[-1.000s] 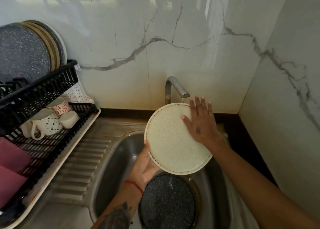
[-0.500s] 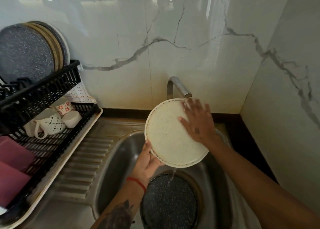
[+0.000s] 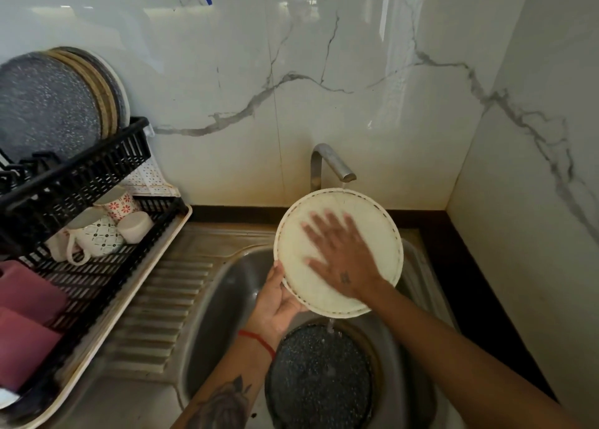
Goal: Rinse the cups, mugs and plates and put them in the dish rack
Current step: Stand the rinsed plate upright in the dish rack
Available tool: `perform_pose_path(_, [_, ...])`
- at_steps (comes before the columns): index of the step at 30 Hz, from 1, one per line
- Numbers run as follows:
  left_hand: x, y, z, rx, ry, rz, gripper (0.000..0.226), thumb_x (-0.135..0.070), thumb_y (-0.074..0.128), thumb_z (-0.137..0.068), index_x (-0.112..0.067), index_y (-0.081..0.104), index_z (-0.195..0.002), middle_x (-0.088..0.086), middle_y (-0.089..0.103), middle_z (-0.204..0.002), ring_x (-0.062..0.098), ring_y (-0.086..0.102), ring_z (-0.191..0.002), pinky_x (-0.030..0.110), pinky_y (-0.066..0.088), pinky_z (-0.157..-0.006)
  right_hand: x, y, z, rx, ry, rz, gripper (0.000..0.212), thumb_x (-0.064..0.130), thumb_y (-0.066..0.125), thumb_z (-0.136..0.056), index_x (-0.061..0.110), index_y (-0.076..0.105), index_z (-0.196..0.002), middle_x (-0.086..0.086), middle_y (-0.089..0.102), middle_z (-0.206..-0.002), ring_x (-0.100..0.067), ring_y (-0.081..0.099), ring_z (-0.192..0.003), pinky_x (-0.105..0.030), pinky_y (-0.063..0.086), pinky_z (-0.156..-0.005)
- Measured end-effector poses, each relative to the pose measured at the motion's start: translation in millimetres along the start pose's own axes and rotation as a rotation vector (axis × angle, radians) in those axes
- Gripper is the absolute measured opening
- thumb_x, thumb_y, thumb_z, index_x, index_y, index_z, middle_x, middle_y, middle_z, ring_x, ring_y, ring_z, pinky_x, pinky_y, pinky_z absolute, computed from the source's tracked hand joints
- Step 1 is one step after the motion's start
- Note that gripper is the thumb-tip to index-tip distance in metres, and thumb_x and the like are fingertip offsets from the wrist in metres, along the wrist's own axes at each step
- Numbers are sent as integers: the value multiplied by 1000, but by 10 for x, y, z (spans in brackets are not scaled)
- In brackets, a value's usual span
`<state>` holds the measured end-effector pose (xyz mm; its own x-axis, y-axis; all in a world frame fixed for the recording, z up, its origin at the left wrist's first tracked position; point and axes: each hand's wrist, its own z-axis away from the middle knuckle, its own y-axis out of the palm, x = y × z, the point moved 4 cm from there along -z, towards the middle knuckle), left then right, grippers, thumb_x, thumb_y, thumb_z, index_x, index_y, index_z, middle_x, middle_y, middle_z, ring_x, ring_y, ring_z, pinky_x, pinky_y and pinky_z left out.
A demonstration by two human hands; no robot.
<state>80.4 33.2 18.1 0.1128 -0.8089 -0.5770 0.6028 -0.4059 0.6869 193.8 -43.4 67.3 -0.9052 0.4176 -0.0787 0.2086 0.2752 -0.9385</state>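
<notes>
Head view: left hand [image 3: 275,302] grips the rim of round cream plate w/ stitched edge [image 3: 376,234], tilted over steel sink [image 3: 223,299] under tap [image 3: 330,166]. Right hand [image 3: 340,260] lies flat, fingers spread, on plate face. Risk: wet rim slips, plate drops onto dark speckled plate [image 3: 321,380] below, chipping both.

The tap [image 3: 334,166] hangs just above my cream plate [image 3: 372,221]. A dark plate [image 3: 319,380] fills the sink [image 3: 220,299] floor. The ribbed worktop [image 3: 168,299] towards the rack [image 3: 84,175] lies open.

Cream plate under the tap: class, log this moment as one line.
step: rinsing | left hand: grips cream plate rim | right hand: flat on plate face | tap: running | dark speckled plate: in sink
</notes>
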Motion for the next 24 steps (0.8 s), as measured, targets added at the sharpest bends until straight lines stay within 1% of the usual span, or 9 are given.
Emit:
perform_pose_path(3, [-55, -89, -5, -36, 14, 33, 18, -30, 44, -99, -26, 57, -111, 12, 60, -124, 38, 52, -115, 67, 42, -72, -478, -3, 101, -9, 325, -78, 73, 62, 5, -93, 21, -6, -152, -4, -9, -160, -23, -12, -147, -41, -13, -117])
perform_pose_path(6, [-47, -117, -1, -49, 11, 25, 17, -31, 46, -96, -28, 58, -109, 10, 61, -118, 40, 47, -122, 71, 39, -77, -466, -4, 188, 0, 425, -106, 77, 62, 5, -91, 16, -9, -151, -9, -12, -159, -26, -15, -146, -40, -15, -117])
perform_pose_path(9, [8, -64, -7, -64, 2, 53, 23, -31, 43, -99, -25, 56, -117, 12, 60, -121, 40, 48, -122, 72, 37, -81, 49, 65, 249, 59, 230, -111, 73, 61, 5, -94, 19, -14, -150, -6, -20, -156, -24, -18, -145, -41, -17, -115])
perform_pose_path(12, [29, -17, 30, -119, -1, 46, 37, -33, 46, -98, -18, 52, -131, 15, 64, -112, 34, 63, -97, 54, 53, -67, 589, 222, 426, 76, -78, 36, 59, 44, 11, -100, 15, 14, -151, -7, 13, -159, -27, 5, -147, -51, 5, -119])
perform_pose_path(15, [29, -15, 92, -145, -16, 18, 37, -35, 42, -100, -17, 50, -131, 19, 60, -121, 37, 61, -99, 60, 50, -71, 519, 217, 484, 85, -112, 36, 58, 48, 7, -100, 22, 14, -152, -5, 13, -159, -27, 5, -147, -53, 5, -117])
perform_pose_path(17, [-21, -49, 114, -169, -10, -20, 28, -34, 41, -101, -21, 50, -124, 16, 55, -128, 42, 50, -118, 71, 38, -87, 204, 176, 494, 75, 36, 2, 62, 58, 1, -96, 30, -1, -152, -2, -1, -160, -27, -6, -147, -54, -4, -117])
perform_pose_path(20, [-90, -132, 120, -182, -1, -43, 16, -33, 47, -98, -24, 57, -106, 11, 58, -114, 41, 43, -125, 71, 30, -96, -405, 163, 589, 73, 532, -204, 69, 63, 7, -92, 31, -12, -150, -2, -12, -159, -26, -10, -147, -50, -5, -117])
perform_pose_path(22, [-82, -154, 134, -158, 1, -49, 13, -34, 47, -97, -27, 58, -100, 11, 60, -108, 40, 46, -119, 69, 36, -89, -570, 149, 667, -10, 876, -677, 70, 61, 24, -95, 29, 1, -153, -4, 3, -161, -29, 6, -147, -52, 6, -116])
perform_pose_path(24, [-19, -137, 147, -123, -5, -61, 17, -37, 46, -97, -29, 58, -107, 13, 59, -118, 38, 50, -114, 65, 41, -81, -527, 124, 660, -153, 1087, -1143, 62, 58, 33, -96, 27, 25, -149, -8, 30, -153, -32, 32, -137, -54, 25, -113])
